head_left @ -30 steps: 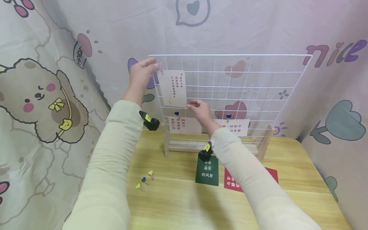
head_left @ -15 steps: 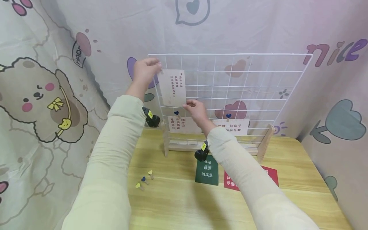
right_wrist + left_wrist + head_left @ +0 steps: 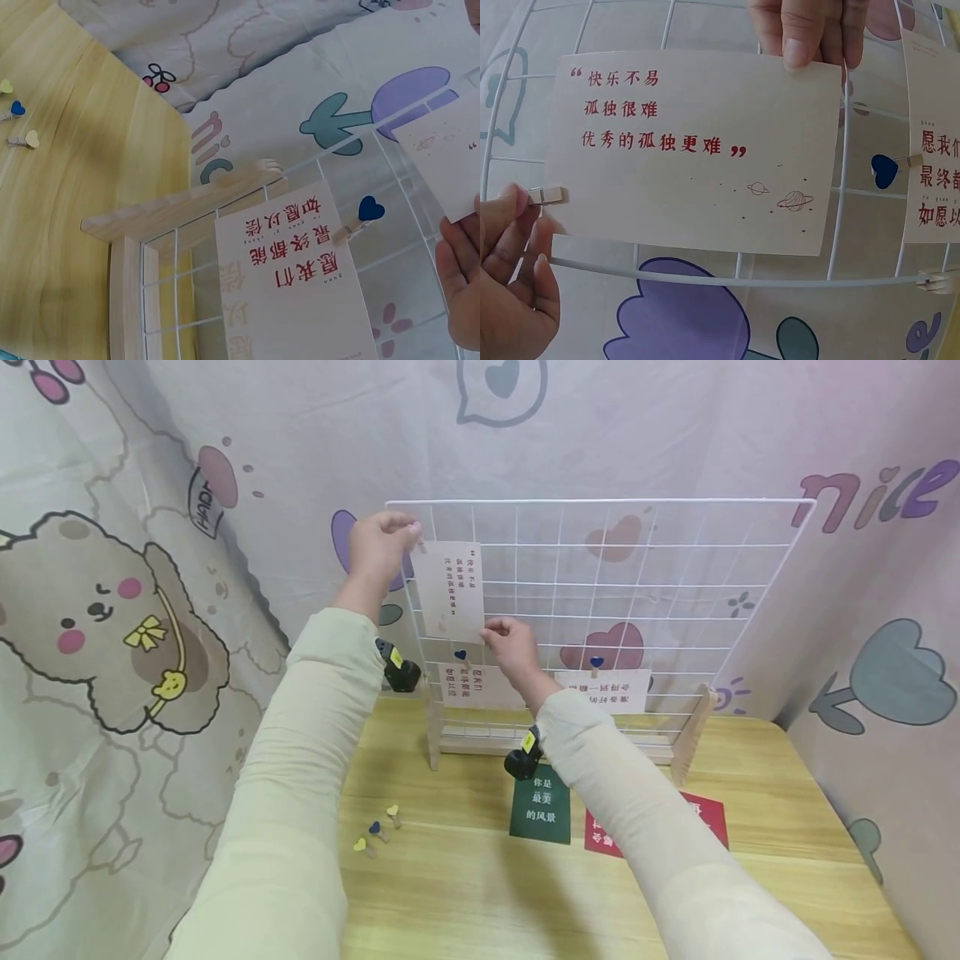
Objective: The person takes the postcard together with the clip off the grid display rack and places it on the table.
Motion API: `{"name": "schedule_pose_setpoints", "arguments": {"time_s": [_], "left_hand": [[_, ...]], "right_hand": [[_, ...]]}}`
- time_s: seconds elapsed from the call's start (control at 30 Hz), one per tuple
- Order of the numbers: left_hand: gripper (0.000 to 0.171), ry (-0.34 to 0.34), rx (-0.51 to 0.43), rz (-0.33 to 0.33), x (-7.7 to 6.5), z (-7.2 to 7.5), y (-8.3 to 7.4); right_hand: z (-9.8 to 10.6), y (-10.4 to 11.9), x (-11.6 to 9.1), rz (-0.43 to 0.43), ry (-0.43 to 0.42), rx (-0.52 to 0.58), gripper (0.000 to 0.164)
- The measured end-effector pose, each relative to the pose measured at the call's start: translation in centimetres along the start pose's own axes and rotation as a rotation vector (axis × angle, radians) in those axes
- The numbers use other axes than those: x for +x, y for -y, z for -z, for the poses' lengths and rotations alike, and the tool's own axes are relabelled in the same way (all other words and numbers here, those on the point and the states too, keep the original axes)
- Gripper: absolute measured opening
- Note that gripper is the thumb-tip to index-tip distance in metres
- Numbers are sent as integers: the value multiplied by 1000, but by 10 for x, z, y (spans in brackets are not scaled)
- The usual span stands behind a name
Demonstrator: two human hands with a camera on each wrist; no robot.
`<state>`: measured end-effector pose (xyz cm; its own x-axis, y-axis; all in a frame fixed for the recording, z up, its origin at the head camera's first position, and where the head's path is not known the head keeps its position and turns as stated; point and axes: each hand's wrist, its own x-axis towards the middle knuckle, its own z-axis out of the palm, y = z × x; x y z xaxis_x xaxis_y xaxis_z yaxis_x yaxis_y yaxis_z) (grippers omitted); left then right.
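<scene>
A white card with red lettering (image 3: 450, 593) lies against the upper left of a white wire grid panel (image 3: 600, 501). My left hand (image 3: 375, 556) pinches a small wooden clip (image 3: 549, 196) that sits on the card's edge at its upper left corner. With thumb and fingers my right hand (image 3: 517, 652) pinches the same card at its lower right corner. Below it, another white card (image 3: 483, 687) hangs from a blue heart clip (image 3: 461, 656). A third white card (image 3: 611, 693) hangs to the right under a blue heart clip (image 3: 597, 662), partly behind my right hand.
On the wooden table (image 3: 450, 885) lie a green card (image 3: 541, 818), red card stock (image 3: 708, 814) partly hidden by my right sleeve, and several heart clips, among them a blue one (image 3: 375, 828). Wooden feet (image 3: 692, 739) hold the panel. A printed cloth (image 3: 675, 427) hangs behind.
My right hand has moved slightly left and now pinches the card's corner, which it was beside earlier. My left hand has shifted slightly right at the upper corner.
</scene>
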<state>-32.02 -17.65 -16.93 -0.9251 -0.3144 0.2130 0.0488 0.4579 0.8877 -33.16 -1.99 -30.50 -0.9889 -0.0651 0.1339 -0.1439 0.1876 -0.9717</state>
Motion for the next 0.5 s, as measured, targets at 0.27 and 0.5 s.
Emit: {"name": "schedule_pose_setpoints", "arguments": {"time_s": [0.27, 0.5], "left_hand": [[28, -12, 5, -7, 1, 1, 3], [23, -29, -2, -17, 3, -1, 5]], "right_hand": [[-1, 2, 0, 4, -10, -32, 17], [-1, 1, 1, 2, -21, -28, 17]]}}
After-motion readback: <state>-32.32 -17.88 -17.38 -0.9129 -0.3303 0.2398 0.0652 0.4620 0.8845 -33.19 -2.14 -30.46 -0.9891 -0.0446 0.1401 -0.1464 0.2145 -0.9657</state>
